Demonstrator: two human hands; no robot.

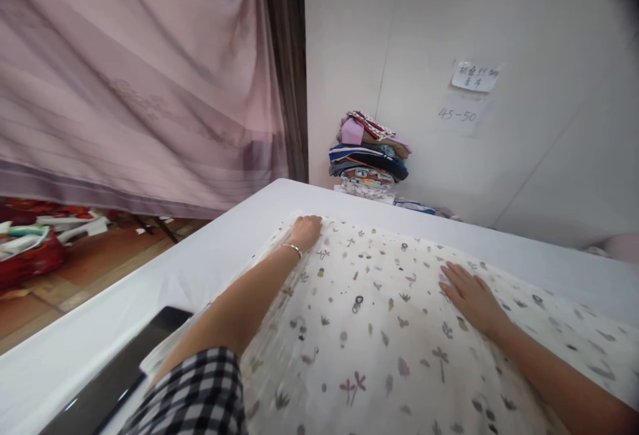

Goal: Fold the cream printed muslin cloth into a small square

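A white fabric sheet point(384, 315), printed with small plants, birds and sunglasses, is spread over a white-covered table. My left hand point(305, 232), with a bracelet at the wrist, is at the sheet's far left corner, its fingers curled closed on the edge. My right hand point(466, 292) lies flat on the sheet further right, fingers stretched out and nothing gripped. Loose folds run along the sheet's left side under my left forearm.
A dark, glossy flat object point(124, 368) lies on the table point(219, 235) to the left. Folded cloths point(369, 155) are stacked beyond the far edge, against the wall. A pink curtain point(140, 76) hangs at the left, above a red bag point(34, 255) on the floor. Paper notes point(475, 77) are on the wall.
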